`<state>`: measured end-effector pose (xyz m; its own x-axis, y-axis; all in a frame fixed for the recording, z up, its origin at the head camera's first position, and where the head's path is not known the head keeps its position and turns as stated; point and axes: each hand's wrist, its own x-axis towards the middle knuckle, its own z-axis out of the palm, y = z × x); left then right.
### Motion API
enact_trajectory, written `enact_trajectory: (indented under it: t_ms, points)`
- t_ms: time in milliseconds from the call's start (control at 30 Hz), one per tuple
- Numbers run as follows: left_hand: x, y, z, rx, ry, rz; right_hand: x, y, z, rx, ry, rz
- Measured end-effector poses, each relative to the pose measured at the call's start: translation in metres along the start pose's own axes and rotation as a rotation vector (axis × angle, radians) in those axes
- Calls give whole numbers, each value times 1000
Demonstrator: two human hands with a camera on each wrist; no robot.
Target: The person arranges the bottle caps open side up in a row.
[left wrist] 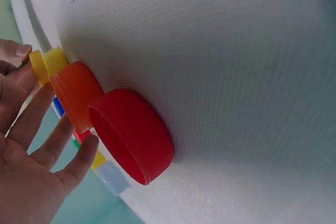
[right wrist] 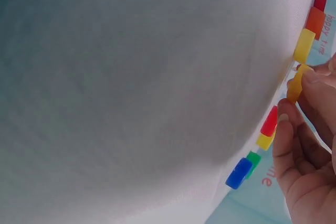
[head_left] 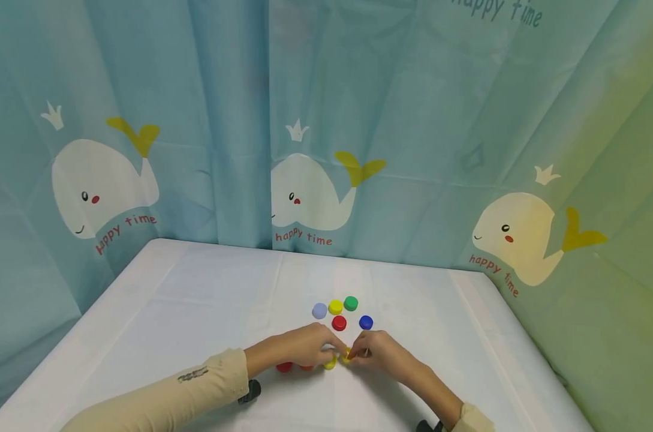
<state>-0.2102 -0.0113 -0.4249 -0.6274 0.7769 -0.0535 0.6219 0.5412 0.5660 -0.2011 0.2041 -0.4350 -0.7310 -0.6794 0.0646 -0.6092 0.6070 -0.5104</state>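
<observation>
Thumb and fingers of my right hand pinch a yellow bottle cap just above the white table. From the other side my left hand reaches in, its index fingertip at that cap, its other fingers spread and loosely extended. Beneath the left hand lie a red cap, an orange cap and a second yellow cap in a row. In the head view, the left hand partly covers this row.
Farther back on the white table lie a pale lavender cap, a yellow cap, a green cap, a red cap and a blue cap. A whale-print curtain hangs behind the table.
</observation>
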Motion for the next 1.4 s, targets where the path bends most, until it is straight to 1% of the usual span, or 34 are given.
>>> enact_trajectory:
  t_ms: [167,300,433,600,700,767,867,900,967,1067,1167,1267,1400]
  points:
    - [0,0,1,9,-32,-4,3,-4,2,-43,-23,-51]
    - [-1,0,1,24,-47,-8,4,-7,2,-34,-49,-25]
    - [-2,0,1,42,-39,16,4,-9,0,-27,-69,0]
    - [-3,-1,0,27,-38,40,4,-9,0,-21,-61,-21]
    - [-2,-4,-1,35,-21,39,5,-6,-1,-5,-54,-1]
    - [-2,-6,-3,36,4,38,6,-5,-3,6,-47,29]
    - [-2,-8,-7,26,65,5,8,-5,-6,17,-29,71]
    - [-2,-8,-9,18,94,-8,9,-6,-7,16,-18,74]
    - [-2,-9,-13,-5,158,-54,12,-6,-10,12,4,83]
    - [-2,-12,-18,-41,261,-101,19,-6,-14,3,54,85]
    - [-1,-19,-22,-67,344,-123,28,-6,-17,11,99,85]
    - [0,-28,-27,-84,387,-149,42,-6,-20,19,121,79]
    - [1,-40,-31,-89,410,-206,61,-6,-21,-3,108,110]
